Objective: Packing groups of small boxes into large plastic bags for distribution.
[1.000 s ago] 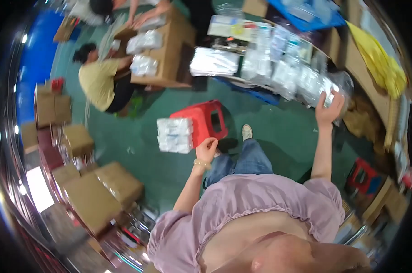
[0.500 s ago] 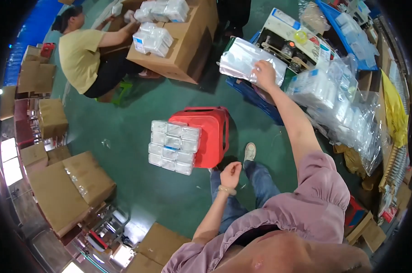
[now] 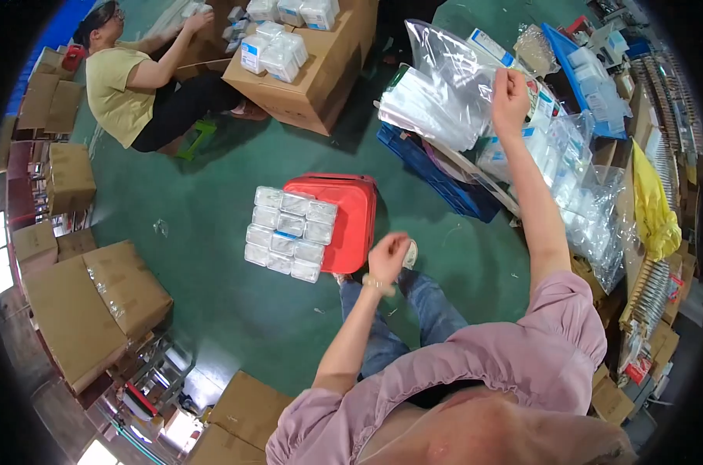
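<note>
My right hand (image 3: 510, 102) pinches the edge of a clear plastic bag (image 3: 449, 56), which stands up off a flat stack of clear bags (image 3: 421, 108) at the upper right. Curled in front of my legs, my left hand (image 3: 389, 254) has its fingers closed, and nothing shows in them. Just beyond it is a red plastic stool (image 3: 353, 221). Rows of small clear plastic boxes (image 3: 267, 217) lie side by side on the stool's left part and overhang its edge. One of them has a blue strip.
At the upper left a person (image 3: 122, 81) in a yellow top sits by a large carton (image 3: 320, 77) bearing wrapped clear packs (image 3: 278, 56). A blue crate (image 3: 437, 174) is under the bag stack. Wrapped packs (image 3: 541, 159) lie to the right, and cartons (image 3: 72, 310) line the left.
My right hand has moved right and up from the bag stack, raising a clear bag from it. My left hand stays low by the stool. The seated person has raised their hands.
</note>
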`<state>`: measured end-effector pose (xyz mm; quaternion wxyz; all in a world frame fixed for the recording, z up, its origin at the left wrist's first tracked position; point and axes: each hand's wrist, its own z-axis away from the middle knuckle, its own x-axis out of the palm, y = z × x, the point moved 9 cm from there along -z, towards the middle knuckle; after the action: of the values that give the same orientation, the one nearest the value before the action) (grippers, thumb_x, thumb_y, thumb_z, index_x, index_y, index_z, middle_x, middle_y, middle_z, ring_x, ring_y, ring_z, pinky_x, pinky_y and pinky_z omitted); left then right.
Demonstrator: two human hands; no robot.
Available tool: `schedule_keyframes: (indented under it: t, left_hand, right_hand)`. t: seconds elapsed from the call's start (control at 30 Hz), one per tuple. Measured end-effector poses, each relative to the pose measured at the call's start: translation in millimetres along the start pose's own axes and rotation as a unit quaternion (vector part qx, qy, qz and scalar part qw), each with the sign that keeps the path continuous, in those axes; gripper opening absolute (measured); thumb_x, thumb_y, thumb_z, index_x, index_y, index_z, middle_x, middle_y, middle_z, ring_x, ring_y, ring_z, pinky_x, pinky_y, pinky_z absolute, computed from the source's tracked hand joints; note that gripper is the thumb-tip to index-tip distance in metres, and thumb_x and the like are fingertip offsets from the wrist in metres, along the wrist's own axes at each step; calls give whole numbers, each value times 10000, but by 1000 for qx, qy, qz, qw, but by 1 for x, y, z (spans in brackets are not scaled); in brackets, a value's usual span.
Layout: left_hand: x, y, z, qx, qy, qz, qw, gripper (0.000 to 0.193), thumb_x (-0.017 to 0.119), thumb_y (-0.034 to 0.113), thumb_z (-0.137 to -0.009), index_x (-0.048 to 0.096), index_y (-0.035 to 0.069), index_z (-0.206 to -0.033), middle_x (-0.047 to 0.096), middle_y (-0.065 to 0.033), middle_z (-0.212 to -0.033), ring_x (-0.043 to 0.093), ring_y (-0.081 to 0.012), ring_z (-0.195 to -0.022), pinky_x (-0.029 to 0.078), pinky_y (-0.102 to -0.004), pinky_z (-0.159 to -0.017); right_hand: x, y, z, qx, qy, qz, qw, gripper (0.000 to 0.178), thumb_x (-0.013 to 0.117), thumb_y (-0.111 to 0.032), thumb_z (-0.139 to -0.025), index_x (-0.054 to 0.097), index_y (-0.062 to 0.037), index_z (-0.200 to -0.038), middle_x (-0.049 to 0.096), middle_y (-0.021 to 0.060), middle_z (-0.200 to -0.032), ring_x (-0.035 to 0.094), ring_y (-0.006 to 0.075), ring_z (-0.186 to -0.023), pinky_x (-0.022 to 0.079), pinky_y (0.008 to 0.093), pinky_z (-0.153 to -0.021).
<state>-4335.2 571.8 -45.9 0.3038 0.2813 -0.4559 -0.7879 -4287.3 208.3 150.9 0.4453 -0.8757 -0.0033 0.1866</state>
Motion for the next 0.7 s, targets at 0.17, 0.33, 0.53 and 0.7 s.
schedule_keyframes:
  t: [0.17, 0.33, 0.53, 0.7]
  left_hand:
    - [-21, 109, -52, 35, 1, 353, 935, 454, 556, 251, -879, 419, 45, -1260, 499, -104, -1195, 499, -160, -1034, 429, -294, -843]
    - [-61, 169, -35, 28, -78, 549, 832, 433, 529, 254, -904, 434, 40, -1269, 518, -82, -1192, 526, -145, -993, 440, -266, -825]
    - [-106, 164, 23, 113, -19, 342, 933, 181, 605, 92, -845, 626, -7, -995, 641, -58, -904, 585, -104, -787, 466, -219, -693]
    - [-130, 148, 62, 7, -46, 368, 929, 112, 662, 61, -787, 636, -5, -875, 633, -42, -752, 570, -99, -620, 456, -219, -576]
  right_hand:
    - [-16, -60, 35, 225, -133, -248, 933, 123, 494, -189, -921, 544, -95, -860, 412, -63, -616, 319, 17, -506, 243, 185, -444]
    - [-61, -93, 77, 160, -148, -198, 956, 113, 484, -168, -927, 515, -89, -851, 384, -73, -601, 309, 10, -488, 225, 178, -427]
    - [-97, -93, 153, 166, -144, -95, 971, 125, 509, -164, -915, 516, -39, -904, 451, -37, -680, 396, 38, -597, 311, 193, -520]
    - [-87, -200, 195, -130, -173, 218, 952, 358, 682, -152, -745, 515, -19, -1034, 527, 131, -1017, 501, 250, -953, 403, 328, -793]
